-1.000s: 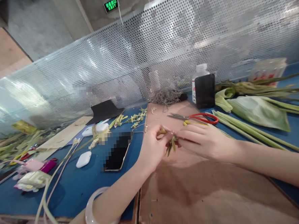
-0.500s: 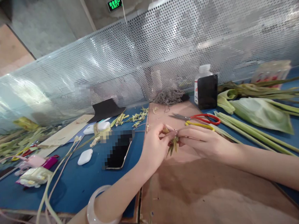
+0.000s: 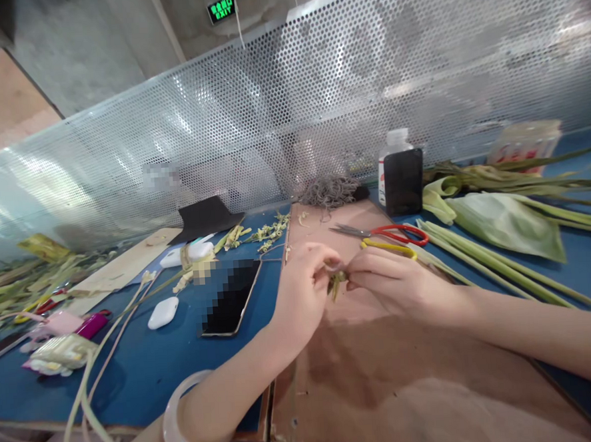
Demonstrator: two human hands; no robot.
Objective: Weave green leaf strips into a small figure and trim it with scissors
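Observation:
A small piece of folded or knotted green leaf strips (image 3: 336, 286) is pinched between my two hands over the brown board. My left hand (image 3: 302, 284), with a pale bangle on the wrist, is closed on its left side, fingertips bent inward. From the right, my right hand (image 3: 402, 281) grips the same piece with fingers and thumb pressed together. Parts of the piece are hidden behind the fingers. Just beyond my right hand lie open-bladed scissors (image 3: 399, 230) with red and yellow handles, on the board (image 3: 345, 378).
Long green leaf stalks (image 3: 482, 256) and a broad leaf (image 3: 509, 224) lie at right. A bottle (image 3: 382, 182) stands behind a black rectangular object (image 3: 404, 182). Left are a phone (image 3: 237, 298), a white earbud case (image 3: 163, 313) and cables. Grey string (image 3: 328, 192) sits by the perforated metal screen (image 3: 210, 133).
Both hands still hold the leaf piece. Its hanging strip ends show less now, and my left fingers have curled over it differently. The whole view has shifted slightly.

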